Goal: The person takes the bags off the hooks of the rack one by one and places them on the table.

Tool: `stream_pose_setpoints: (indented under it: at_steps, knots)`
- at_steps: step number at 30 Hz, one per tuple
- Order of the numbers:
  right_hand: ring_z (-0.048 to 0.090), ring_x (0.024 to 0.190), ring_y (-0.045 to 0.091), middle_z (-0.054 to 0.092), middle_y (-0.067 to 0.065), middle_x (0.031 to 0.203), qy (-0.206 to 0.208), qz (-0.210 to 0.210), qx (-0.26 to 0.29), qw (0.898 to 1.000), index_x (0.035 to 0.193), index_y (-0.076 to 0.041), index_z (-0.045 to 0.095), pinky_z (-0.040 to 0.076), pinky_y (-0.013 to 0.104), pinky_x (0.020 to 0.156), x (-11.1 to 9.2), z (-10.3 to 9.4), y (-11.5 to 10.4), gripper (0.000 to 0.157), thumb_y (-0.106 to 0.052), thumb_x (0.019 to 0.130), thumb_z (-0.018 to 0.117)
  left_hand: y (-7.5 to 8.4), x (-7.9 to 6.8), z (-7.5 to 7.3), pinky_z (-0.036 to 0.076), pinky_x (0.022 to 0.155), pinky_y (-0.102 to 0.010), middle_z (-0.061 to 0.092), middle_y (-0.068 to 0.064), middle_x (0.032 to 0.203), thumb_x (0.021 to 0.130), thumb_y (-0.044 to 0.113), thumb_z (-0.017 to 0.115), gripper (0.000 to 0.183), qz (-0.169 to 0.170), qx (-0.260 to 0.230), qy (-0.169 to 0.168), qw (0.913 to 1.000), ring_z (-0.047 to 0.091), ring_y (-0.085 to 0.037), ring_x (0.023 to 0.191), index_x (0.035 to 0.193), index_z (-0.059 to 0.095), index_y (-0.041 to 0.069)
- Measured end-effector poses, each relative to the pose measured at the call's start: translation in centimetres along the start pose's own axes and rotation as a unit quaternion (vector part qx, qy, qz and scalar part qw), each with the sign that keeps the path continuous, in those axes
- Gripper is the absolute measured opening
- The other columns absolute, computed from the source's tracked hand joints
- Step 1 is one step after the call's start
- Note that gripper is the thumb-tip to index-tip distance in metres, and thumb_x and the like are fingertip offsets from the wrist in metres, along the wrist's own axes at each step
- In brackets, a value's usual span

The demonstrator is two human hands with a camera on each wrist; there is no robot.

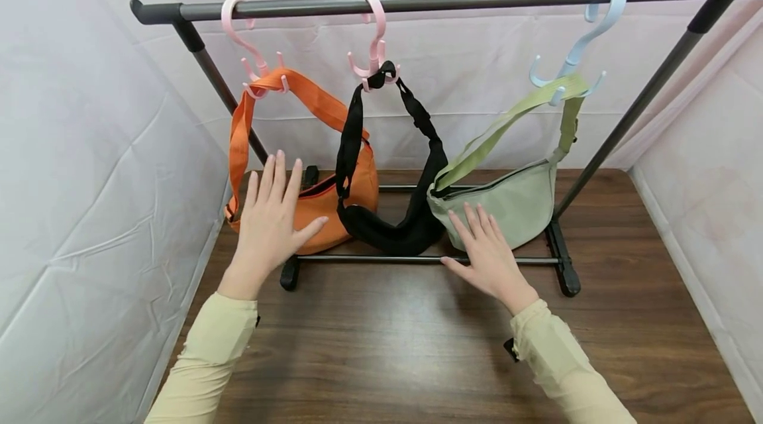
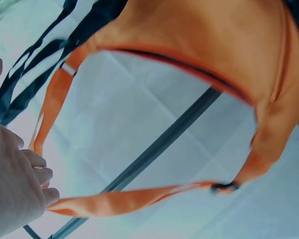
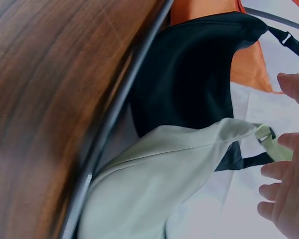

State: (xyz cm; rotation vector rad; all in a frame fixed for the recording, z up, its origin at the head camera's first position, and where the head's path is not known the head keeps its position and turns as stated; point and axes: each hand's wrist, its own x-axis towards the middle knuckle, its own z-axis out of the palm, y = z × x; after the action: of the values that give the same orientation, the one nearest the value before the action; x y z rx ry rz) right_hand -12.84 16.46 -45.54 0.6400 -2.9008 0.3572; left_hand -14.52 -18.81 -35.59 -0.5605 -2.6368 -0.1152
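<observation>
Three shoulder bags hang from a rack's top bar. At the left, an orange bag (image 1: 324, 209) hangs by its strap on a pink hook hanger (image 1: 257, 66). The black bag (image 1: 396, 232) in the middle hangs on a second pink hook hanger (image 1: 377, 40). A pale green bag (image 1: 507, 205) hangs on a light blue hook hanger (image 1: 581, 46). My left hand (image 1: 267, 225), fingers straight and thumb spread, is in front of the orange bag and hides part of it. My right hand (image 1: 490, 258) extends flat before the green bag's lower edge. Neither hand holds anything.
The black metal rack (image 1: 453, 1) stands on a dark brown wooden table (image 1: 381, 344), its feet and lower bars near the bags' bottoms. Pale cloth walls (image 1: 89, 146) enclose the left, back and right sides.
</observation>
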Motion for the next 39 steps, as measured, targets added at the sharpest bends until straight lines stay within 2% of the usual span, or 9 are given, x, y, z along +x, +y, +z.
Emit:
stream_pose_setpoints:
  at_steps: [8, 11, 14, 17, 21, 24, 29, 35, 39]
  knots:
    - [0.013, 0.138, 0.037, 0.014, 0.018, 0.151, 0.012, -0.03, -0.016, 0.999, 0.146, -0.013, 0.021, 0.016, 0.051, 0.11, 1.5, -1.2, -0.8, 0.079, -0.05, 0.085, 0.055, -0.8, 2.4, -1.8, 0.013, 0.111, -0.051, 0.016, -0.023, 0.149, 0.083, 0.073, 0.015, 0.092, 0.019, 0.013, 0.05, 0.9985, 0.016, -0.035, 0.138, 0.145, 0.019, 0.004]
    - [0.014, 0.138, 0.036, 0.015, 0.019, 0.15, 0.018, -0.04, -0.019, 0.999, 0.145, -0.012, 0.022, 0.017, 0.051, 0.11, 1.8, -1.5, -1.1, 0.078, -0.049, 0.085, 0.055, -1.0, 3.1, -2.3, 0.015, 0.112, -0.049, 0.013, -0.023, 0.15, 0.086, 0.065, 0.036, 0.087, 0.031, 0.009, 0.063, 0.9975, 0.013, -0.034, 0.139, 0.145, 0.018, 0.004]
    - [0.015, 0.138, 0.036, 0.018, 0.02, 0.149, 0.029, -0.052, -0.022, 0.998, 0.145, -0.011, 0.025, 0.018, 0.05, 0.11, 2.0, -1.6, -1.5, 0.077, -0.049, 0.084, 0.055, -1.3, 3.8, -3.0, 0.019, 0.111, -0.047, 0.011, -0.023, 0.15, 0.083, 0.047, 0.059, 0.086, 0.051, -0.002, 0.08, 0.9955, 0.013, -0.035, 0.139, 0.145, 0.018, 0.003]
    - [0.016, 0.137, 0.036, 0.021, 0.02, 0.148, 0.036, -0.063, -0.024, 0.997, 0.144, -0.011, 0.026, 0.018, 0.049, 0.11, 2.1, -1.5, -1.7, 0.078, -0.048, 0.083, 0.057, -1.7, 4.6, -3.8, 0.021, 0.111, -0.046, 0.012, -0.024, 0.149, 0.079, 0.031, 0.068, 0.086, 0.065, -0.01, 0.097, 0.9931, 0.014, -0.036, 0.138, 0.144, 0.02, 0.001]
    - [0.019, 0.137, 0.036, 0.023, 0.02, 0.148, 0.044, -0.075, -0.026, 0.996, 0.144, -0.011, 0.027, 0.02, 0.048, 0.11, 2.1, -1.4, -2.1, 0.077, -0.047, 0.083, 0.058, -2.3, 6.2, -5.2, 0.021, 0.111, -0.042, 0.018, -0.024, 0.148, 0.079, 0.02, 0.067, 0.078, 0.076, -0.012, 0.132, 0.9882, 0.019, -0.035, 0.137, 0.142, 0.026, 0.001]
    - [0.019, 0.137, 0.036, 0.023, 0.02, 0.148, 0.045, -0.078, -0.03, 0.996, 0.143, -0.01, 0.028, 0.02, 0.048, 0.11, 2.1, -1.4, -2.2, 0.076, -0.048, 0.084, 0.057, -2.7, 7.5, -6.3, 0.027, 0.109, -0.041, 0.025, -0.022, 0.146, 0.078, 0.015, 0.066, 0.071, 0.082, -0.015, 0.17, 0.9819, 0.026, -0.035, 0.134, 0.14, 0.033, 0.003]
    - [0.019, 0.137, 0.036, 0.023, 0.02, 0.148, 0.04, -0.079, -0.036, 0.995, 0.143, -0.01, 0.029, 0.022, 0.049, 0.109, 2.1, -1.4, -2.4, 0.075, -0.048, 0.084, 0.057, -2.9, 9.4, -8.0, 0.041, 0.098, -0.046, 0.033, -0.019, 0.144, 0.079, 0.008, 0.063, 0.062, 0.084, -0.014, 0.22, 0.9717, 0.034, -0.033, 0.129, 0.136, 0.038, 0.003]
    - [0.018, 0.137, 0.034, 0.022, 0.019, 0.148, 0.031, -0.081, -0.042, 0.995, 0.143, -0.01, 0.029, 0.02, 0.047, 0.11, 2.0, -1.5, -2.4, 0.074, -0.048, 0.085, 0.056, -3.2, 11.4, -9.6, 0.034, 0.105, -0.038, 0.037, -0.019, 0.141, 0.084, 0.003, 0.054, 0.05, 0.098, -0.009, 0.257, 0.9612, 0.035, -0.034, 0.129, 0.132, 0.043, 0.0]
    - [0.02, 0.137, 0.034, 0.023, 0.019, 0.148, 0.034, -0.082, -0.04, 0.995, 0.143, -0.01, 0.029, 0.02, 0.047, 0.11, 1.9, -1.3, -2.4, 0.075, -0.047, 0.084, 0.057, -3.2, 12.2, -10.5, 0.032, 0.107, -0.036, 0.04, -0.018, 0.139, 0.087, 0.002, 0.051, 0.043, 0.083, -0.017, 0.266, 0.9601, 0.037, -0.033, 0.128, 0.13, 0.047, 0.001]
